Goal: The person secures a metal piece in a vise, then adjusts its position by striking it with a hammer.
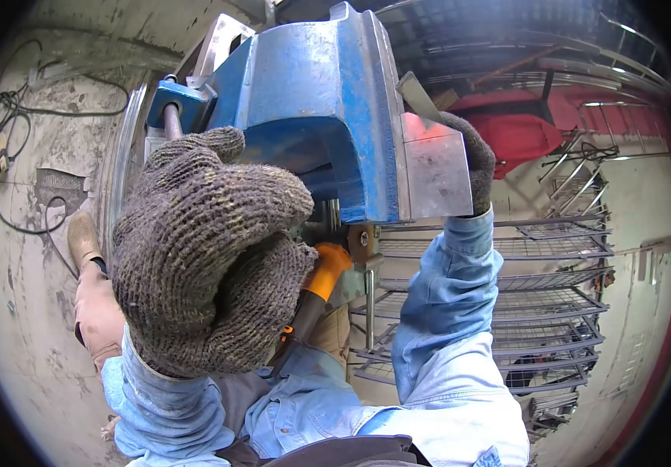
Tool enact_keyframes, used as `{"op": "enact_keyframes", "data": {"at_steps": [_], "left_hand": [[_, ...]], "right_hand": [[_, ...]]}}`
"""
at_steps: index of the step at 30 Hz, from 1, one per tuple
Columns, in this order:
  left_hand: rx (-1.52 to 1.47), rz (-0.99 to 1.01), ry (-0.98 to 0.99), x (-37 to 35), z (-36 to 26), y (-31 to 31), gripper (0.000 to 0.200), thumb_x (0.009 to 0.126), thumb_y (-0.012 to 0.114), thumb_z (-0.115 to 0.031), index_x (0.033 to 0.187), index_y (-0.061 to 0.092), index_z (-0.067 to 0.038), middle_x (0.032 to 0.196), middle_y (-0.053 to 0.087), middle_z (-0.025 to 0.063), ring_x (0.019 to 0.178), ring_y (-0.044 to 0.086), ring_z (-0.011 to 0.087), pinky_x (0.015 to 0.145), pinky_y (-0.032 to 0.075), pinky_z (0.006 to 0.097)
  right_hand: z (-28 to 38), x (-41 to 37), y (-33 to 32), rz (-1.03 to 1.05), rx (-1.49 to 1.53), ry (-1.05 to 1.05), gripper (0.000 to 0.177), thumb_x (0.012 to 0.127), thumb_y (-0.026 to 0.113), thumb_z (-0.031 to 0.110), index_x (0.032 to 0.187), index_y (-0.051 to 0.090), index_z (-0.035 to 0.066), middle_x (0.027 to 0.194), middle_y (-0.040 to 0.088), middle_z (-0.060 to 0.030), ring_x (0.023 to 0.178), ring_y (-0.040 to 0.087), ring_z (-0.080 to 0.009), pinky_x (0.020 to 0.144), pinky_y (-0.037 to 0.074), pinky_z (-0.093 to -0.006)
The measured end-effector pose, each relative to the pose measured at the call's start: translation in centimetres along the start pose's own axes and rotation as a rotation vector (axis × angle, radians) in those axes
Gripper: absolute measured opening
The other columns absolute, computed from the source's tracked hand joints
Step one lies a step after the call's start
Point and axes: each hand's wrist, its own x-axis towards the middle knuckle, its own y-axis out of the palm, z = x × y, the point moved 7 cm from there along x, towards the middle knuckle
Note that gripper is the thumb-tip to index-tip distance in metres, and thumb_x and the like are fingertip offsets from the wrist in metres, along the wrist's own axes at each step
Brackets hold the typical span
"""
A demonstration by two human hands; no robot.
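Concrete floor (24, 257) below; left hand (211, 257) clenches orange-handled tool (326, 268), right hand (472, 159) grips metal block (437, 175) on blue vise (312, 86)

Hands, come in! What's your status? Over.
Left hand shut on orange handle, under blue vise. Right hand behind vise at metal strip, grip hidden. Wire racks beyond.

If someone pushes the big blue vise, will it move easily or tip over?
Probably not: the blue vise looks like thick cast metal, so likely heavy and stiff. Its painted faces seem smooth, yet the knit glove on the right hand should grip well. Its mounting is hidden.
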Motion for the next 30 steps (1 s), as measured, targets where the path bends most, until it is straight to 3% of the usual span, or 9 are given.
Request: {"op": "enact_keyframes", "data": {"at_steps": [2,5,8,11,15,20,24,26,30], "left_hand": [[-0.014,-0.003,-0.018,0.0,-0.1,0.2,0.027,0.074,0.068,0.001,0.101,0.069,-0.001,0.099,0.069,0.0128,0.11,0.063,0.0379,0.103,0.044,0.0516],[-0.023,-0.006,-0.047,-0.3,0.0,0.1,0.029,0.072,0.069,0.002,0.101,0.069,0.0,0.101,0.069,0.0137,0.111,0.062,0.0385,0.102,0.044,0.0509],[-0.014,-0.005,-0.036,-0.2,0.0,0.1,0.03,0.072,0.069,0.002,0.102,0.07,0.0,0.101,0.069,0.0142,0.112,0.062,0.0388,0.102,0.045,0.0505],[-0.026,-0.002,-0.02,-0.1,0.1,0.1,0.029,0.073,0.069,0.0,0.102,0.07,0.0,0.1,0.069,0.0146,0.112,0.062,0.0387,0.102,0.045,0.0507],[0.005,0.013,-0.011,0.0,0.1,0.0,0.029,0.074,0.068,-0.004,0.102,0.069,0.0,0.1,0.07,0.0145,0.113,0.062,0.0382,0.103,0.044,0.0513],[-0.045,0.02,0.1,-0.4,0.7,0.1,0.03,0.072,0.07,-0.001,0.102,0.069,-0.001,0.1,0.07,0.0137,0.112,0.062,0.0379,0.103,0.044,0.051],[-0.08,-0.005,0.086,-0.6,0.7,0.1,0.032,0.069,0.071,0.003,0.101,0.069,-0.001,0.099,0.07,0.0132,0.111,0.063,0.0375,0.103,0.044,0.0508],[-0.082,-0.001,0.09,-0.4,0.7,0.0,0.032,0.069,0.071,0.003,0.101,0.069,-0.001,0.099,0.07,0.0131,0.111,0.063,0.0375,0.104,0.044,0.0509],[-0.073,0.012,0.098,-0.3,0.6,0.0,0.032,0.069,0.07,0.004,0.101,0.069,0.0,0.098,0.07,0.0129,0.11,0.064,0.0375,0.104,0.044,0.0513]], "right_hand": [[-0.8,-0.6,0.0,-0.129,0.201,0.113,0.039,0.084,0.071,-0.009,0.121,0.061,-0.005,0.114,0.069,-0.014,0.104,0.067,-0.0199,0.093,0.055,-0.0341],[-1.3,-0.7,0.1,-0.118,0.327,0.147,0.04,0.083,0.072,-0.008,0.121,0.061,-0.005,0.115,0.069,-0.0137,0.104,0.067,-0.0198,0.092,0.055,-0.0341],[-0.5,-0.5,-0.1,-0.101,0.131,0.031,0.039,0.083,0.073,-0.008,0.121,0.062,-0.005,0.114,0.069,-0.013,0.103,0.067,-0.0194,0.091,0.055,-0.033],[-0.7,-0.7,0.2,-0.128,0.265,0.079,0.038,0.084,0.073,-0.007,0.12,0.062,-0.005,0.112,0.07,-0.0118,0.102,0.067,-0.0187,0.091,0.054,-0.0322],[-0.1,-0.4,0.1,-0.092,0.152,0.021,0.038,0.084,0.073,-0.007,0.12,0.063,-0.005,0.111,0.07,-0.0105,0.101,0.066,-0.0177,0.091,0.053,-0.0315],[-0.8,-0.7,-1.0,-0.252,-0.101,0.088,0.038,0.083,0.072,-0.009,0.12,0.064,-0.004,0.11,0.07,-0.0099,0.1,0.067,-0.0166,0.09,0.053,-0.0312],[-0.9,-0.8,-1.0,-0.255,-0.06,0.095,0.038,0.083,0.073,-0.008,0.12,0.064,-0.005,0.111,0.07,-0.0109,0.101,0.067,-0.0174,0.09,0.054,-0.0322],[-0.8,-0.7,-0.4,-0.14,0.141,0.012,0.04,0.082,0.074,-0.008,0.121,0.063,-0.005,0.111,0.07,-0.0121,0.103,0.067,-0.0191,0.091,0.054,-0.0334],[-0.2,-0.5,0.5,-0.085,0.193,0.031,0.041,0.082,0.075,-0.007,0.121,0.063,-0.005,0.111,0.07,-0.0133,0.103,0.067,-0.0208,0.092,0.055,-0.0345]]}}
